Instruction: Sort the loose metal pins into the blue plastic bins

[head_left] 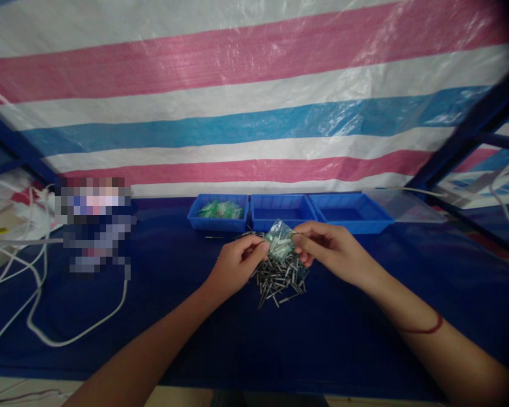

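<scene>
A small clear plastic bag [280, 239] with thin metal pins inside is held between both hands above the dark blue table. My left hand [236, 265] pinches its left edge with thumb and fingers closed. My right hand [327, 247] pinches its right edge, fingers curled. Directly under the bag lies a loose pile of several small metal pins [280, 280] on the table cover.
Three blue trays stand in a row at the back: the left tray [218, 223] holds greenish filled bags, the middle tray [282, 223] and right tray [352, 226] look bare. White cables [42, 316] loop at the left. A blue frame post [462, 141] slants at right.
</scene>
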A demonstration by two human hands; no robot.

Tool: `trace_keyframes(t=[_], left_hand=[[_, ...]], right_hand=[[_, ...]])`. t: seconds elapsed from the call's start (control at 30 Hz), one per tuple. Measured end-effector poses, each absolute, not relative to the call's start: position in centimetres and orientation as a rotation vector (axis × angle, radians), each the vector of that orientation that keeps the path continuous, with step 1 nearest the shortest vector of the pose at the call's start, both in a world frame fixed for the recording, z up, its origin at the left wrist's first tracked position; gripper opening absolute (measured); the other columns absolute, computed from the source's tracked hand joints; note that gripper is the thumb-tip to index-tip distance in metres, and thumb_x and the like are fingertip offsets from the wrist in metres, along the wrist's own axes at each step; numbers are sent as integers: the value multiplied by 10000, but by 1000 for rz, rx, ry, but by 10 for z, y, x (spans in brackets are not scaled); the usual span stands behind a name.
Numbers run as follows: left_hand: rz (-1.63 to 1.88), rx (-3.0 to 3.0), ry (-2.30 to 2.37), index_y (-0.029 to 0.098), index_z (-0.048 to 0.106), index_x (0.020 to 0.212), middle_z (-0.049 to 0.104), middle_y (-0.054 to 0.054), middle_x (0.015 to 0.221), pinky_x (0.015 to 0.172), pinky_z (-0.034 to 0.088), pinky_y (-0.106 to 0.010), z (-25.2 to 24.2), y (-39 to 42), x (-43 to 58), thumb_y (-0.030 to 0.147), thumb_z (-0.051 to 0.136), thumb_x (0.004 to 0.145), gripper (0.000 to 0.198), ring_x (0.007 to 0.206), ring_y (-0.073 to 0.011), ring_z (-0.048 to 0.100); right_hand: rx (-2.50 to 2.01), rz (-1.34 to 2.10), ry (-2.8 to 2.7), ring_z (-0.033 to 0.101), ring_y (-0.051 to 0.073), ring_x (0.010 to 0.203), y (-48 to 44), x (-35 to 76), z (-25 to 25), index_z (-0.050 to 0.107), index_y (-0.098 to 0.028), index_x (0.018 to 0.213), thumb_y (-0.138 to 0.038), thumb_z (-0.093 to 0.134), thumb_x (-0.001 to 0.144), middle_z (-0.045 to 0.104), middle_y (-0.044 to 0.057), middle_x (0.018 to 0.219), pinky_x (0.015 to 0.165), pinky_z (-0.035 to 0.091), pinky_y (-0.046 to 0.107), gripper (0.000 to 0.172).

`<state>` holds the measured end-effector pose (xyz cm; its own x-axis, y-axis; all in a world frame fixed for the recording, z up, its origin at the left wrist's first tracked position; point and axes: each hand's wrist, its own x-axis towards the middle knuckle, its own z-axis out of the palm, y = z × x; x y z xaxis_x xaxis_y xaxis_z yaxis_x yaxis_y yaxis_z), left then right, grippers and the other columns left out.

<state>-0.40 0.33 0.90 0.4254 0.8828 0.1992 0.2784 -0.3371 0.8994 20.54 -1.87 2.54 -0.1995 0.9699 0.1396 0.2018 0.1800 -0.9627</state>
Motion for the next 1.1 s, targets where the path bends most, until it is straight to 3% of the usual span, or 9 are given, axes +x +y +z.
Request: trace_keyframes(t=[0.17, 0.3, 0.4, 0.53, 0.73, 0.87, 1.03, 1.1], left_hand=[[923, 1634, 946, 130, 672, 913, 677, -30, 739, 635, 455, -219, 10, 6, -2, 393, 538, 871, 298, 647, -119, 589], [990, 1511, 965, 134, 679, 996, 705, -53, 843, 634, 471, -221, 11, 8, -2, 420, 513, 883, 350, 679, -122, 610], [1059, 1502, 971, 145, 689, 955, 703, -36, 823, 675, 490, -227, 11, 9, -3, 393, 590, 838, 291, 716, -132, 632], [1129, 1512, 962, 154, 682, 880, 702, -22, 831, 726, 510, -242, 8, 10, -4, 301, 682, 760, 190, 742, -137, 647], [1139, 1699, 983, 165, 696, 891, 711, -37, 871, 738, 510, -248, 4, 9, -3, 268, 658, 785, 153, 780, -147, 649], [1194, 1792, 1024, 177, 698, 923, 716, -33, 876, 727, 517, -252, 12, 18, -13, 284, 630, 811, 170, 774, -148, 657], [1589, 1868, 1377, 182, 677, 1031, 708, -52, 1005, 834, 504, -309, 25, 49, -46, 351, 573, 854, 266, 910, -187, 653], [1551, 2062, 1523, 193, 680, 1042, 701, -52, 1049, 916, 460, -341, 24, 61, -58, 345, 544, 876, 263, 979, -198, 630]], right_hand=[[-1130, 1095, -1535, 489, 65, 378, -21, 201, 24, 569, -190, 959, -413, 558, 870, 589, -38, 593, 344, 421, 192, 240], [-1051, 1080, -1479, 626, 114, 574, -23, 197, 28, 607, -185, 919, -416, 570, 860, 668, 38, 811, 456, 523, 228, 241], [-1027, 1110, -1463, 665, 158, 712, -23, 194, 26, 632, -194, 905, -406, 603, 836, 671, 38, 802, 547, 567, 260, 224], [-995, 1137, -1419, 657, 145, 686, -21, 192, 17, 624, -202, 922, -339, 680, 774, 683, 20, 773, 606, 581, 290, 209], [-1008, 1106, -1380, 655, 137, 648, -20, 189, 11, 612, -194, 869, -320, 698, 754, 678, 22, 772, 622, 596, 306, 190], [-982, 1109, -1376, 668, 152, 708, -21, 191, 13, 557, -211, 1011, -356, 650, 798, 658, 56, 948, 622, 598, 319, 274], [-998, 1046, -1376, 636, 120, 639, -23, 192, 20, 529, -224, 1039, -377, 616, 819, 613, 53, 982, 555, 575, 292, 281], [-1014, 1039, -1372, 624, 117, 625, -23, 191, 21, 531, -224, 1031, -388, 620, 811, 605, 43, 947, 533, 560, 281, 288]])
